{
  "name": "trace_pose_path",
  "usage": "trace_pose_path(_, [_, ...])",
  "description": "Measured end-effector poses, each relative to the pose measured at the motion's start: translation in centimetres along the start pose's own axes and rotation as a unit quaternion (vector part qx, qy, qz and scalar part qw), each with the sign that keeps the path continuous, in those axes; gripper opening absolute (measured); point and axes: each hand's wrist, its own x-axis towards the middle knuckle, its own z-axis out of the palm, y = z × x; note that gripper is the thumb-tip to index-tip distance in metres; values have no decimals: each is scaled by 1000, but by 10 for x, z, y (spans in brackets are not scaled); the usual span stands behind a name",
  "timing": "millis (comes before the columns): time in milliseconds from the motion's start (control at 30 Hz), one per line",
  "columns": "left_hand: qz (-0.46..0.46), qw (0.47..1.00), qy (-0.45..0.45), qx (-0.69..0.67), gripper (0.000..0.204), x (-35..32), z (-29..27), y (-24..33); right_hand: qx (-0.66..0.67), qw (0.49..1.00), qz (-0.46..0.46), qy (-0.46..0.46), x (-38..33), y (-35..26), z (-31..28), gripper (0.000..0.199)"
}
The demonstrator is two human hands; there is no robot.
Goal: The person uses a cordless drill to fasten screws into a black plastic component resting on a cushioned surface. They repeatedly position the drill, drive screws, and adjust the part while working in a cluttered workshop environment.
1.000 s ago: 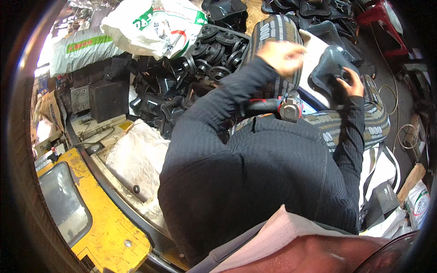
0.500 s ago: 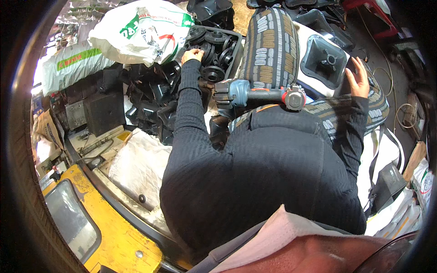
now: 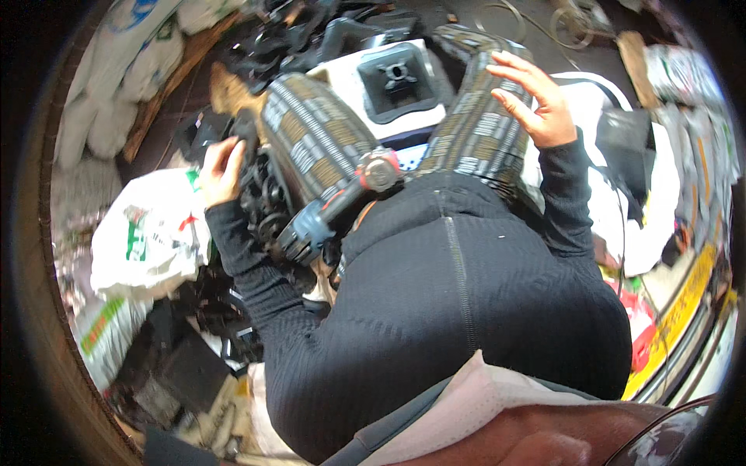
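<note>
My left hand (image 3: 221, 172) is over the near-left side of a bin of black round plastic parts (image 3: 268, 203), thumb and forefinger drawn together. Dark shapes lie at its fingertips, and blur hides what it grips. My right hand (image 3: 536, 101) hovers above my right thigh, fingers spread and nothing in them. Between my knees a black square funnel-shaped plastic part (image 3: 398, 81) rests on a white block (image 3: 342, 75), its wide side up, with a small hub in the middle. A blue-grey cordless drill (image 3: 342, 203) with a red-ringed end lies across my left thigh.
Several black plastic parts (image 3: 342, 35) are piled beyond my knees. At left sits a white printed sack (image 3: 151, 233), with a green-and-white bag (image 3: 113, 334) nearer. White bags and a black box (image 3: 622, 144) are on the right, beside a yellow metal edge (image 3: 684, 311).
My view has swung left, shifting the scene within it. My left hand has come back from the bin's middle to its side. My right hand stays raised and open beside the square part.
</note>
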Motion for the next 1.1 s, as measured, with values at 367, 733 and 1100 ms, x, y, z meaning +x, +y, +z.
trace_pose_path(367, [248,853,-312,336,20,92,277,6,-271,855,290,333,-102,-39,-212,19])
trace_pose_path(733, [202,921,-272,194,28,93,280,10,-274,788,548,-59,-137,184,-176,24])
trace_pose_path(1100, [221,961,-120,110,15,111,217,37,-288,797,528,-59,-140,194,-173,18])
